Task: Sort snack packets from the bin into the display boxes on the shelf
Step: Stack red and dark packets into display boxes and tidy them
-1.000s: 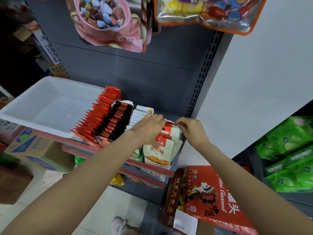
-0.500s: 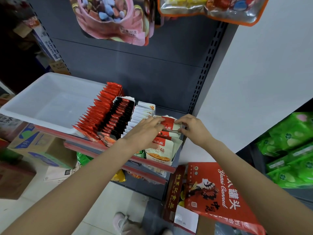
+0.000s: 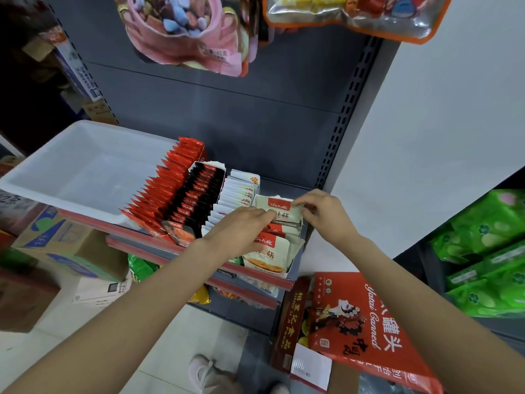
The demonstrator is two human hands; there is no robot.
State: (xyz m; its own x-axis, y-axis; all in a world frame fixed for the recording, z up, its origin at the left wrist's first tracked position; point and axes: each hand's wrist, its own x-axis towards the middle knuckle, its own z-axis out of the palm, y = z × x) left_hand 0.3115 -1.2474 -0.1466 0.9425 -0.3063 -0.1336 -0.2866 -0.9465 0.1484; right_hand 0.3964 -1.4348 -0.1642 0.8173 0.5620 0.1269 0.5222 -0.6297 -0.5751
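A white bin [image 3: 71, 177] sits on the shelf at the left, and I see no packets in it. To its right stand rows of red packets [image 3: 167, 191], black packets [image 3: 199, 191] and white packets [image 3: 238, 191] in display boxes. The rightmost display box [image 3: 295, 251] holds cream packets with red labels [image 3: 267, 253]. My left hand [image 3: 241, 228] and my right hand [image 3: 321, 211] hold one cream packet [image 3: 284, 211] by its two sides, raised at the back of that box.
A grey shelf back panel [image 3: 255, 118] rises behind the boxes, with hanging snack bags [image 3: 187, 32] above. A red carton [image 3: 366, 328] lies low right. Green packs [image 3: 488, 251] fill the right shelf. Cardboard boxes [image 3: 65, 245] stand at the left on the floor.
The cream packet between my hands has come up so its red label and face show. Both hands stay at the rightmost box.
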